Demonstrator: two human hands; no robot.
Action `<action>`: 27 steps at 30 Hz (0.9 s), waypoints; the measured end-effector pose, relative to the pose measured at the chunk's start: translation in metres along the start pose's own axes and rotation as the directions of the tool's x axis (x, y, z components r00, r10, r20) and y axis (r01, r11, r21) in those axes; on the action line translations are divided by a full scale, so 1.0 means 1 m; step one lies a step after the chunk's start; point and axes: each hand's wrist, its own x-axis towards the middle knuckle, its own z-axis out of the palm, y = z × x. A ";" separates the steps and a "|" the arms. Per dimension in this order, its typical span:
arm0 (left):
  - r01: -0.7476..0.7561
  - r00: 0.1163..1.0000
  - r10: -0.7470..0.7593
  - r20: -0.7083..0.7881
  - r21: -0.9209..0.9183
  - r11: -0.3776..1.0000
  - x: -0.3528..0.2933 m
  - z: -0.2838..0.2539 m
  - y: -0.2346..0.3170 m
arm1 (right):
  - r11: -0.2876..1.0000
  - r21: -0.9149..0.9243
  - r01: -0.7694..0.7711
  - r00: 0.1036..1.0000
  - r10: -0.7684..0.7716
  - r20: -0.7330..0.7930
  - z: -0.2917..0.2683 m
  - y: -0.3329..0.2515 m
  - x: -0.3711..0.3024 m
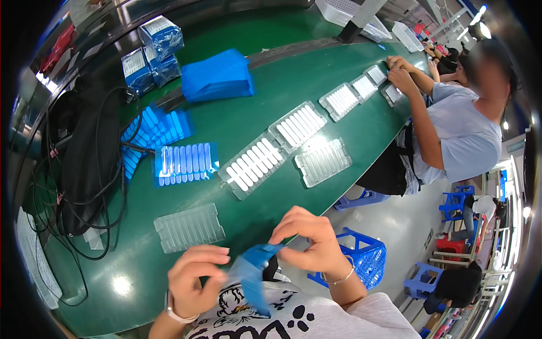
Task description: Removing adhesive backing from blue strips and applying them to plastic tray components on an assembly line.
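Observation:
A thin piece of blue plastic film (pixel 252 270), blurred by motion, hangs bent in front of my shirt. My right hand (pixel 310 240) pinches its upper right corner between thumb and fingers. Beside the film's left edge is my left hand (pixel 195 279), its fingers curled but apart; thumb and fingertips do not meet. Just beyond my hands lies an empty clear ribbed tray (pixel 189 229). Farther off, a blue film sheet with a row of long rounded strips (pixel 186 161) lies flat. To its right, a clear tray holds several white strips (pixel 254 164).
More filled trays (pixel 297 125) run along the green table (pixel 271 73) toward a seated person (pixel 451 124) at right. Another clear tray (pixel 323 162) sits near the edge. Blue film sheets (pixel 217 76), wrapped boxes (pixel 161 37), and a black bag with cables (pixel 90 164) stand left. A blue stool (pixel 364 260) is below.

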 end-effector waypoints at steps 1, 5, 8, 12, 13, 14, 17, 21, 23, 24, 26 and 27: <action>0.054 0.988 -0.083 -0.128 -0.213 0.975 -0.006 -0.002 -0.001 | 1.000 0.009 0.019 0.999 -0.019 -0.036 -0.004 0.003 -0.001; -0.017 0.883 -0.397 -0.249 -0.863 0.504 -0.022 -0.050 -0.012 | 0.995 0.102 0.019 0.964 0.009 -0.265 -0.024 0.024 -0.013; 0.075 0.875 -0.456 -0.163 -0.885 0.460 -0.032 -0.111 -0.024 | 0.978 0.193 0.083 0.905 0.007 -0.426 -0.040 0.027 -0.015; 0.509 0.837 -0.388 -0.386 0.288 0.811 -0.012 -0.111 -0.039 | 0.986 0.150 0.075 0.851 0.015 -0.525 -0.059 0.032 -0.024; 0.303 0.946 -0.312 -0.084 0.564 0.768 0.004 -0.101 -0.035 | 0.986 0.151 0.073 0.832 0.023 -0.555 -0.061 0.035 -0.026; 0.012 0.928 -0.279 0.246 0.729 0.684 0.012 -0.093 -0.033 | 0.986 0.151 0.070 0.811 0.032 -0.584 -0.063 0.038 -0.028; -0.069 0.927 -0.266 0.265 0.817 0.573 0.004 -0.080 -0.038 | 0.985 0.144 0.092 0.804 0.012 -0.595 -0.064 0.041 -0.029; -0.128 0.848 -0.386 0.364 0.846 0.517 -0.005 -0.027 -0.020 | 0.991 0.119 0.055 0.831 0.021 -0.556 -0.068 0.051 -0.038; -0.191 0.868 -0.291 0.402 0.812 0.551 -0.001 0.008 -0.021 | 0.989 0.148 0.011 0.802 0.080 -0.591 -0.068 0.053 -0.037; -0.257 0.880 -0.191 0.434 0.776 0.577 0.000 0.025 -0.021 | 0.988 0.153 0.010 0.805 0.084 -0.588 -0.068 0.053 -0.036; -0.187 0.892 -0.251 0.375 0.813 0.551 0.017 0.053 -0.024 | 0.987 0.151 0.047 0.800 0.053 -0.598 -0.069 0.049 -0.033; -0.121 0.898 -0.305 0.317 0.846 0.520 0.030 0.065 -0.027 | 0.988 0.148 0.048 0.800 0.051 -0.597 -0.072 0.052 -0.032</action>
